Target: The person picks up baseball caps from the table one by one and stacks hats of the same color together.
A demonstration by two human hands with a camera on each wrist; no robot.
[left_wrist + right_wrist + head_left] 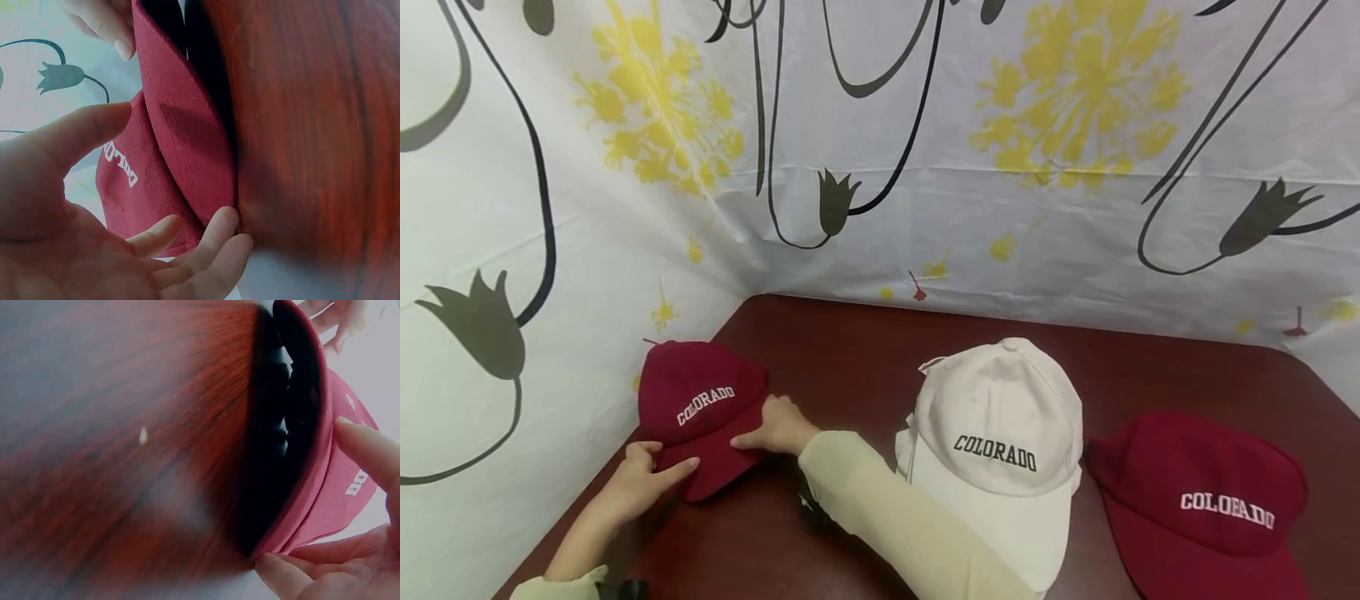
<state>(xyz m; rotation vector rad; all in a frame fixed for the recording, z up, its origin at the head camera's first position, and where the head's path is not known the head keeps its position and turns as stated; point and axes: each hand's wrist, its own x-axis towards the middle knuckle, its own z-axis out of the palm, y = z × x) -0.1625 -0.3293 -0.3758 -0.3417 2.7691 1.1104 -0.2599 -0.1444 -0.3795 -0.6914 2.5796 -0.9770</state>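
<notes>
A maroon baseball cap [700, 383] with white COLORADO lettering sits at the table's left, its brim toward the person. The left hand [632, 483] holds the brim's left side, thumb over the top and fingers at the edge. In the left wrist view, those fingers [219, 231] touch the brim's corner. On the opposite side, the right hand [782, 427] grips the brim. The right wrist view has its thumb [362, 444] on the cap and fingers at the brim's edge. The cap's dark underside shows there.
Cream COLORADO caps [1000, 417], apparently stacked, lie right of centre, partly behind the right sleeve [910, 517]. Another maroon cap [1210, 492] lies at the far right. A patterned white curtain [880, 150] borders the dark red wooden table [835, 350] at the back and left.
</notes>
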